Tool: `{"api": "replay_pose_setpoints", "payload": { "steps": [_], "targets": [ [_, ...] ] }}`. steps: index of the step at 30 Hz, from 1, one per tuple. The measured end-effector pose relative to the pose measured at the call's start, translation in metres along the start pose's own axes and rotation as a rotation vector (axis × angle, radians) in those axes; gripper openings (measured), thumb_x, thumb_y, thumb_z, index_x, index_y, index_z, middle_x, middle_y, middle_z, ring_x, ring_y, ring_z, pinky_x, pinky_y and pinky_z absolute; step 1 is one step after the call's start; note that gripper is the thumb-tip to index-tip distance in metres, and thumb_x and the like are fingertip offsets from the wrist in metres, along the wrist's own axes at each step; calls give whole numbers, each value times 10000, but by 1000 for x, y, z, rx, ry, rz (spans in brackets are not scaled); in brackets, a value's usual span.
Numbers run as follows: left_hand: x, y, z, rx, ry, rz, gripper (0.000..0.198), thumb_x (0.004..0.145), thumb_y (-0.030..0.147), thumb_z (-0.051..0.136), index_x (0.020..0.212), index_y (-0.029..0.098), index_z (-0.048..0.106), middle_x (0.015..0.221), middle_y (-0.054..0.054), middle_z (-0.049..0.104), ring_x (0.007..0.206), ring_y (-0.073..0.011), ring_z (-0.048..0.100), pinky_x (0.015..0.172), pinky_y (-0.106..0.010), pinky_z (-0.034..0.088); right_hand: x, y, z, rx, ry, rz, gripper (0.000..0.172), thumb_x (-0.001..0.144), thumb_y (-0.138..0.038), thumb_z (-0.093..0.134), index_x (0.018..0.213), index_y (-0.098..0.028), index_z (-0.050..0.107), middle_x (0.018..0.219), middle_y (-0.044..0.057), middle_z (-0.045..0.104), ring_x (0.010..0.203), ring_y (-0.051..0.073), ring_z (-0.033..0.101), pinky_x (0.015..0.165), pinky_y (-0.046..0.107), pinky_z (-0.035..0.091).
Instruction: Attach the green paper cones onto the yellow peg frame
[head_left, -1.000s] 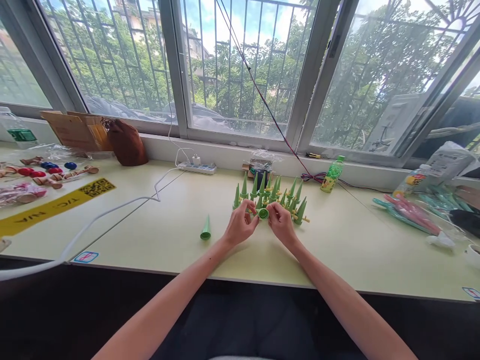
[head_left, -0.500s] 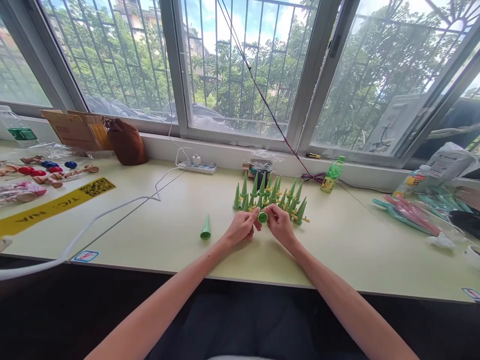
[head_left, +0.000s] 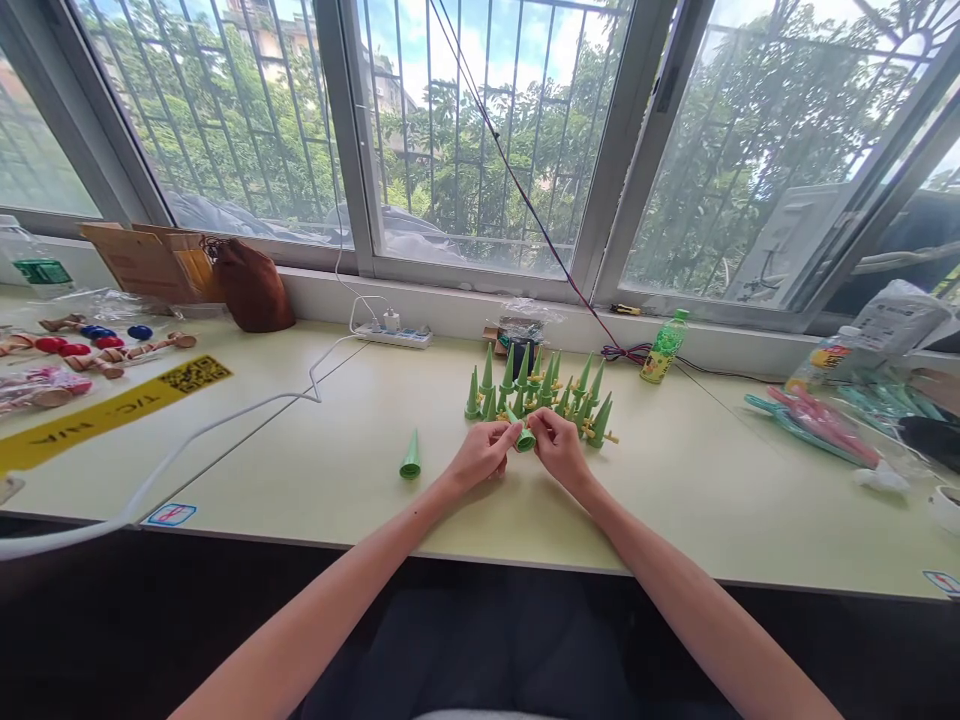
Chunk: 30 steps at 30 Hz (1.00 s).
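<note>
Between my two hands is a green plastic cone (head_left: 525, 440), tilted so that its hollow round base faces me. The fingers of my left hand (head_left: 484, 450) are closed on its left side. My right hand (head_left: 559, 445) pinches it from the right; whether a small part sits in those fingertips is hidden. Just beyond my hands, several green cones (head_left: 598, 425) with yellow pegs stand upright in a cluster. One separate cone (head_left: 410, 458) lies on the table to the left, its open base toward me.
A white cable (head_left: 247, 402) crosses the left of the table to a power strip (head_left: 405, 336). Behind the cones stands a green-labelled bottle (head_left: 664, 348). Wooden toys (head_left: 112, 355) and a brown pouch (head_left: 251, 285) are at left, plastic-wrapped items (head_left: 817, 430) at right.
The held cone has tipped, so its side and tip show more and its base points lower. Both hands stay in nearly the same place.
</note>
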<state>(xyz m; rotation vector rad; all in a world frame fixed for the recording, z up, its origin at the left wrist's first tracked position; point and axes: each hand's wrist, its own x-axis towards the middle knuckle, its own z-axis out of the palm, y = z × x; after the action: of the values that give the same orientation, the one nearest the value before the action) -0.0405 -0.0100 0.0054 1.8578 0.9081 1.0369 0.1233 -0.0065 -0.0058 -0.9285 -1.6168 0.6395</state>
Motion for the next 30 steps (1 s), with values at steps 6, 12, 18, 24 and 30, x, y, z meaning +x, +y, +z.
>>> {"api": "replay_pose_setpoints", "payload": {
  "steps": [6, 12, 18, 24, 30],
  "targets": [
    [-1, 4, -1, 60, 1, 23, 386, 887, 489, 497, 674, 170, 457, 483, 47, 482, 409, -91, 483, 447, -205, 358, 0, 2, -1, -38, -9, 6, 333, 912, -459, 484, 717, -189, 487, 575, -43, 374, 493, 94, 310, 455, 231, 254],
    [0, 3, -1, 101, 25, 62, 326, 854, 450, 544, 731, 148, 553, 509, 36, 487, 445, -91, 460, 449, -212, 333, 1, 3, -2, -67, -22, -5, 340, 910, -444, 494, 686, -189, 474, 576, -36, 394, 509, 98, 312, 462, 233, 252],
    [1, 2, -1, 133, 52, 94, 331, 844, 447, 554, 713, 144, 581, 540, 26, 480, 470, -88, 442, 453, -211, 333, 0, 0, -2, -86, -25, -19, 371, 914, -464, 480, 660, -199, 430, 567, -33, 398, 505, 102, 325, 468, 235, 264],
    [3, -5, -1, 245, 86, 195, 292, 852, 377, 578, 683, 143, 622, 676, -10, 542, 573, -93, 456, 520, -206, 379, 0, 5, -2, -69, -39, -7, 362, 913, -449, 487, 657, -200, 422, 559, -38, 390, 496, 99, 326, 463, 232, 262],
    [2, -13, -3, 437, 120, 379, 203, 903, 318, 546, 930, 179, 691, 1051, -75, 590, 600, -68, 468, 647, -233, 442, 1, 6, -3, -67, -39, 0, 359, 913, -454, 490, 669, -194, 452, 558, -39, 396, 498, 98, 327, 462, 233, 264]
  ]
}}
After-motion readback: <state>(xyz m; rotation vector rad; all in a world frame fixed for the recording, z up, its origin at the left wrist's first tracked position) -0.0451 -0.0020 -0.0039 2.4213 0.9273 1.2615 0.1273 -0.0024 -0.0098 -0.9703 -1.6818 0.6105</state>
